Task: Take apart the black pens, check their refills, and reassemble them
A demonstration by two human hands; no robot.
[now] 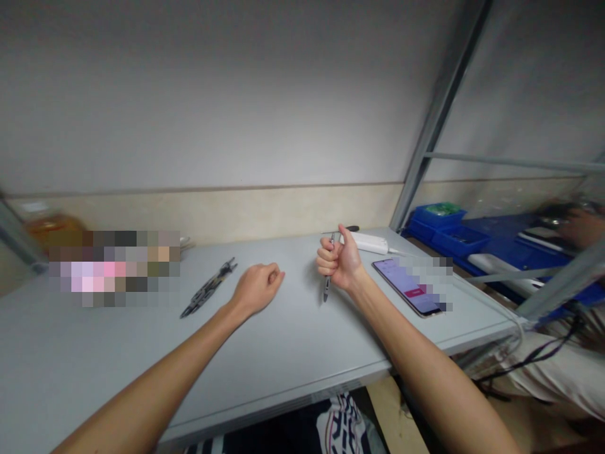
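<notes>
My right hand (347,258) is raised a little above the grey table, its fingers wrapped round a slim pen (326,291) with grey and dark parts. The pen stands nearly upright, tip pointing down, and its middle is hidden by my fingers. My left hand (255,289) rests on the table with its fingers curled into a loose fist, and nothing shows in it. Just left of that hand lies a small bundle of several dark, grey-patterned pens (208,291), slanting away from me.
Right of my right hand lie a phone (401,285) with its screen lit and a white power bank-like block (368,243). A thin tool with a black handle (352,228) lies behind. Blue bins (460,239) and a person's blurred hand (588,224) are beyond the metal post (437,113).
</notes>
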